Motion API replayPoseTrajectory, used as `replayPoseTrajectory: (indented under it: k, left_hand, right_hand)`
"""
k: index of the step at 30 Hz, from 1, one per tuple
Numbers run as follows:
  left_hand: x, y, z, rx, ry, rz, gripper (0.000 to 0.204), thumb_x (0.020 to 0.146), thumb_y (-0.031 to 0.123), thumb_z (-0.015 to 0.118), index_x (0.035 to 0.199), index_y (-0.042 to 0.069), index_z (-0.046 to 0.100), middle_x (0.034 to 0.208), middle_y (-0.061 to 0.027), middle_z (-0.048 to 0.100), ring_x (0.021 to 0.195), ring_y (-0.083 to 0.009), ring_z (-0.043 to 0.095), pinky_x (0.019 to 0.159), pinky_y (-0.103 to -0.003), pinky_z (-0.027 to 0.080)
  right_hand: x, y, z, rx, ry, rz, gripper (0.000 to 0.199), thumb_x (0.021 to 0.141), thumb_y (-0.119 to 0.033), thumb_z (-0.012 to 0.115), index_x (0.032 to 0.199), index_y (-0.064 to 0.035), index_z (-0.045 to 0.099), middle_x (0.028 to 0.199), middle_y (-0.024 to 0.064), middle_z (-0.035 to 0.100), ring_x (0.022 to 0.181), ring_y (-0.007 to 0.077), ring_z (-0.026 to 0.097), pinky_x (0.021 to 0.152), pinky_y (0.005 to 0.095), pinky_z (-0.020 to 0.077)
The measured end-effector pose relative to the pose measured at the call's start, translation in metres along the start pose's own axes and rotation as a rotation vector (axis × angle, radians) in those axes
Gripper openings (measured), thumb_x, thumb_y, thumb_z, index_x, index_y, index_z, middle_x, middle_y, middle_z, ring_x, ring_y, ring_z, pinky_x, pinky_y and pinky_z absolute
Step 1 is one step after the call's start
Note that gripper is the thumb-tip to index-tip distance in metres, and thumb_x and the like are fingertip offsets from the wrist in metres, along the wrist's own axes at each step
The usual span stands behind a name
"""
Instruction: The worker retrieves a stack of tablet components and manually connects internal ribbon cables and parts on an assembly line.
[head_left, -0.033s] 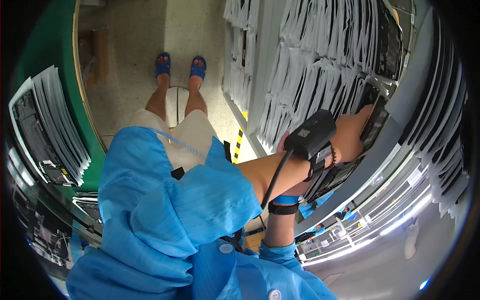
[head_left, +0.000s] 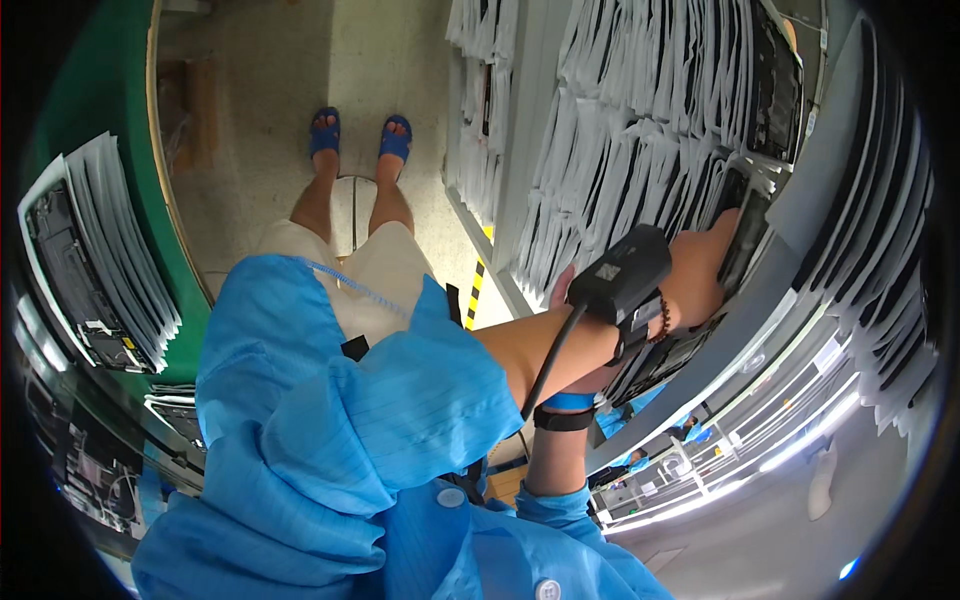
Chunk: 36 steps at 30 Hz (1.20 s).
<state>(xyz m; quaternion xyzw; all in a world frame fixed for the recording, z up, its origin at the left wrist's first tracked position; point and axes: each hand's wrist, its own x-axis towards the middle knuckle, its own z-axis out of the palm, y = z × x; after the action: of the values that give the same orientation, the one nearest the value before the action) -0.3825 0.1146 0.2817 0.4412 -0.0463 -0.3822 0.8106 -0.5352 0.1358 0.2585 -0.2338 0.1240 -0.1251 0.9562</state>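
My left hand (head_left: 695, 275) reaches across to the right, its fingers curled at the edge of a dark, laptop-like panel (head_left: 745, 240) on the shelf. A black box-shaped device (head_left: 625, 270) with a cable is strapped at that wrist, beside a beaded bracelet. Beneath the left forearm, my right hand (head_left: 595, 380) is mostly hidden, and its fingers cannot be made out clearly. A black band (head_left: 563, 418) circles the right wrist. Close beyond both hands stand rows of thin panels in white sleeves (head_left: 590, 190), packed upright.
Another dark panel (head_left: 775, 90) lies at the far end of the rows. More sleeved sheets (head_left: 870, 210) rise at the right. On the left, a stack of sleeved panels (head_left: 100, 250) rests on a green surface (head_left: 190, 300). A grey shelf edge (head_left: 520, 120) borders the floor (head_left: 260, 60).
My left hand and the dark panel at its fingers have shifted very slightly. The right wrist has moved a little to the left. Otherwise the scene looks the same.
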Motion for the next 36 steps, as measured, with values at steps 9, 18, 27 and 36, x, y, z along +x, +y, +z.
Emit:
replayPoseTrajectory:
  k: [9,18,27,36]
  left_hand:
    - [0.005,-0.013,0.007,0.084,0.04,0.051,0.071,0.081,0.006,0.07,0.144,0.006,0.037,0.086,-0.0269,0.07,0.081,-0.0447,0.07,0.074,-0.048,0.056]
    - [0.001,-0.023,-0.006,0.213,-0.014,-0.002,0.071,0.082,0.008,0.07,0.144,0.005,0.037,0.084,-0.0259,0.07,0.078,-0.0423,0.071,0.072,-0.047,0.056]
    - [0.01,-0.037,-0.005,0.353,-0.126,-0.093,0.071,0.083,0.01,0.07,0.145,0.005,0.036,0.081,-0.0248,0.07,0.075,-0.0399,0.071,0.07,-0.045,0.056]
    - [0.02,-0.03,-0.025,0.479,-0.159,-0.135,0.071,0.084,0.012,0.071,0.146,0.004,0.036,0.079,-0.0238,0.07,0.072,-0.0375,0.072,0.068,-0.044,0.056]
  right_hand:
    - [-0.021,-0.007,-0.008,0.086,0.432,0.01,0.049,0.107,-0.038,0.039,0.143,-0.0059,0.051,0.148,0.0122,0.054,0.135,0.0302,0.049,0.121,0.0507,0.0274]
    - [-0.006,0.021,0.028,0.025,0.71,0.112,0.045,0.098,-0.043,0.045,0.115,-0.0061,0.065,0.116,0.0155,0.068,0.105,0.0299,0.063,0.109,0.0512,0.0387]
    - [-0.019,0.021,0.03,0.144,0.503,0.18,0.044,0.096,-0.024,0.048,0.134,-0.0038,0.058,0.135,0.0135,0.064,0.126,0.0335,0.059,0.111,0.0479,0.0422]
    - [-0.007,0.023,0.055,0.095,0.603,0.231,0.038,0.084,-0.012,0.058,0.12,-0.0038,0.064,0.128,0.0117,0.066,0.126,0.03,0.058,0.113,0.0471,0.039]
